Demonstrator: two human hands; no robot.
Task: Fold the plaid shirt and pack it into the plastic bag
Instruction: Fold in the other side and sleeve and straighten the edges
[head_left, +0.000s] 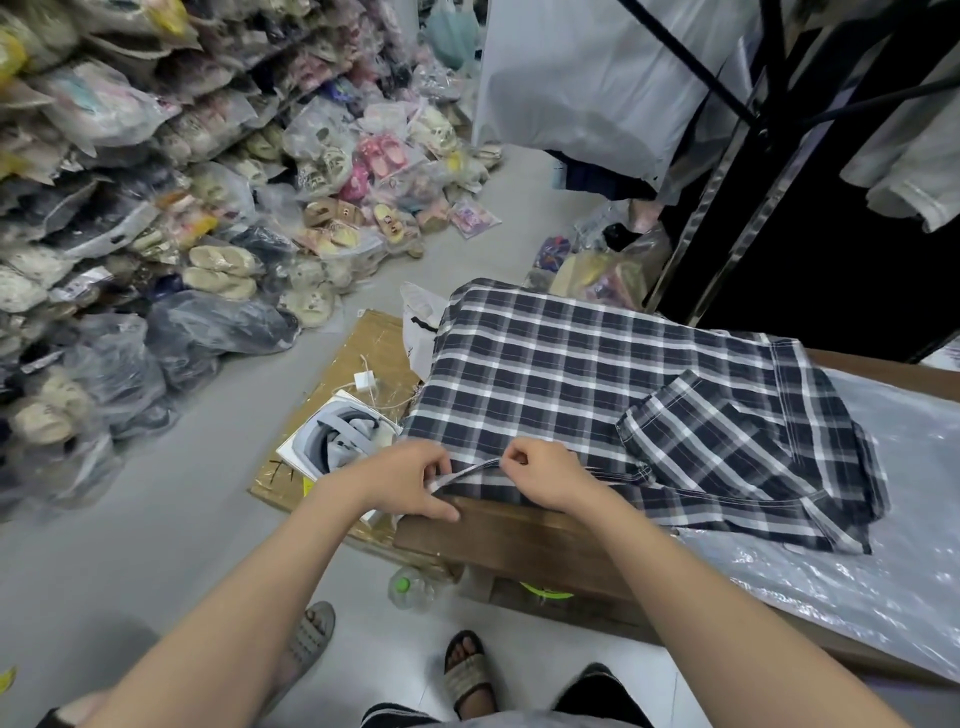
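Note:
A dark blue and white plaid shirt lies spread on a wooden table, one sleeve folded across its right part. My left hand and my right hand sit close together at the shirt's near edge, by the table's front left corner, each pinching the hem. A clear plastic bag lies flat on the table to the right of the shirt, partly under it.
Heaps of bagged slippers fill the left side and the far floor. A cardboard sheet with a white box and a charger lies left of the table. A black garment rack stands behind. A plastic bottle stands under the table.

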